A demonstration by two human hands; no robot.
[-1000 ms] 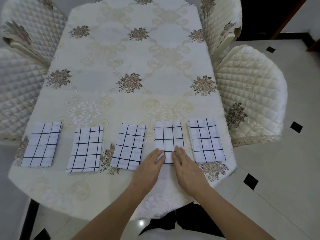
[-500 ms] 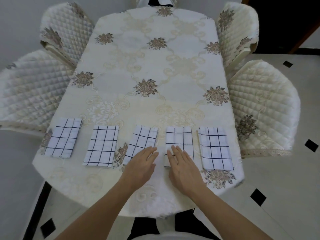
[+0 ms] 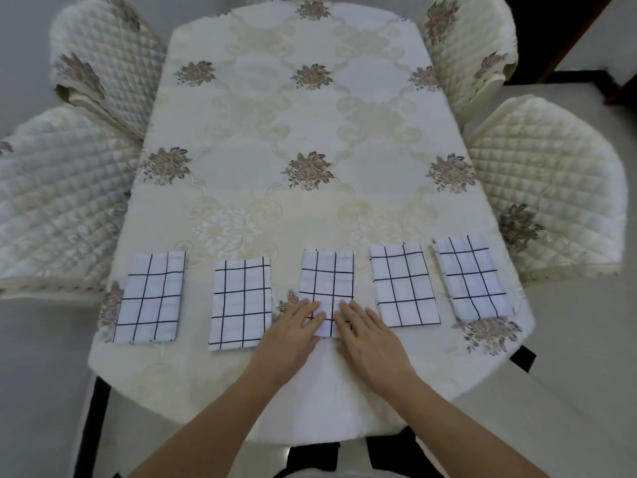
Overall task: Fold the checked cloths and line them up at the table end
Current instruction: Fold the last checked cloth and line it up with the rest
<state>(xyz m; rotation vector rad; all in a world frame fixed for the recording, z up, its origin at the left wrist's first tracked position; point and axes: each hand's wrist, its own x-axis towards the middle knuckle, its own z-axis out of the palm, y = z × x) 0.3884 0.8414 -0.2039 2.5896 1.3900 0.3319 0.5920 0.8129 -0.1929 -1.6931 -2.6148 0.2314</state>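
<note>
— Left hand (image 3: 293, 326) and right hand (image 3: 365, 336) both flat, fingers straight and loosely spread, gripping nothing. Fingertips resting on the near edge of the middle cloth (image 3: 327, 277).

— And the rest of the row?

— Five folded pieces side by side along the near end of the worktop (image 3: 310, 132): leftmost cloth (image 3: 150, 298), second cloth (image 3: 241, 301), the middle one, fourth cloth (image 3: 403, 284), rightmost cloth (image 3: 470, 277). No touching between neighbours.

— Straightening, then, rather than folding?

— Probably. Looks nearly finished, with only the spacing and the near edges not quite even.

— How to do it well?

— Press lightly with flat fingers and slide instead of pinching, so as not to open the fold. Push evenly from both sides to avoid twisting. Match the near edge to the neighbours. Shift a touch leftward, judging by the wider gap on that side.

— Anything to watch?

— Rucking the tablecloth (image 3: 344, 391) underneath. Also nudging the second cloth with the left wrist.
</note>
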